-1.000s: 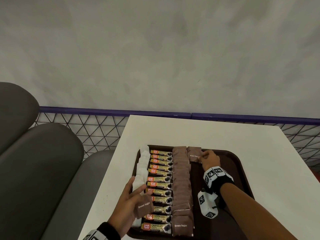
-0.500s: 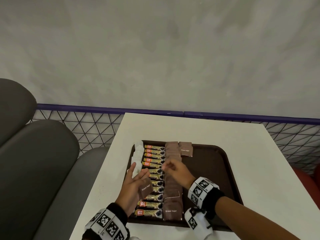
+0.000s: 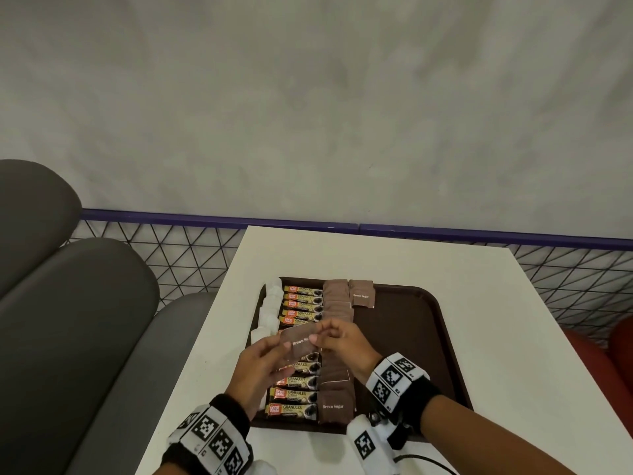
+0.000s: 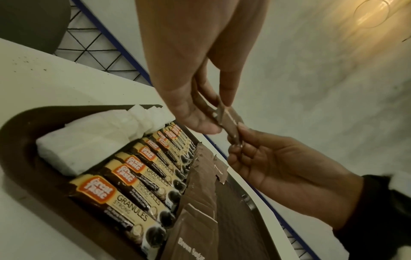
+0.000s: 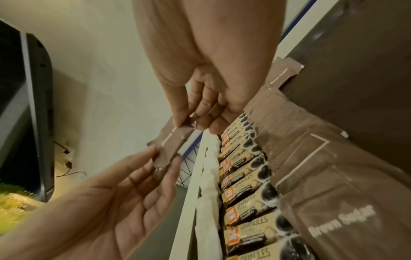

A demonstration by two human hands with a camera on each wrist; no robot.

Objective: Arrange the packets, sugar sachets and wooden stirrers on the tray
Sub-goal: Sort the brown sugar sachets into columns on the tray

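A dark brown tray (image 3: 411, 323) lies on the white table. From left to right it holds a column of white sachets (image 3: 270, 303), a column of coffee granule packets (image 3: 301, 306) and a column of brown sugar sachets (image 3: 337, 310). One more sachet (image 3: 361, 294) lies alone at the far edge. Above the packets, both hands hold one brown sugar sachet (image 3: 299, 339) (image 4: 231, 121) (image 5: 173, 140). My left hand (image 3: 274, 349) (image 4: 217, 116) pinches its left end. My right hand (image 3: 323, 335) (image 5: 191, 123) pinches its right end.
The table (image 3: 513, 337) stands against a wire mesh rail with a purple bar (image 3: 205, 221) below a grey wall. Grey padded seats (image 3: 85, 320) run along the left. A red seat (image 3: 609, 354) shows at the right. A black cable (image 3: 421, 461) lies near the front edge.
My right hand has come back from the lone sachet at the tray's far edge and taken hold of the sachet in my left hand. The left hand has lifted it over the packets.
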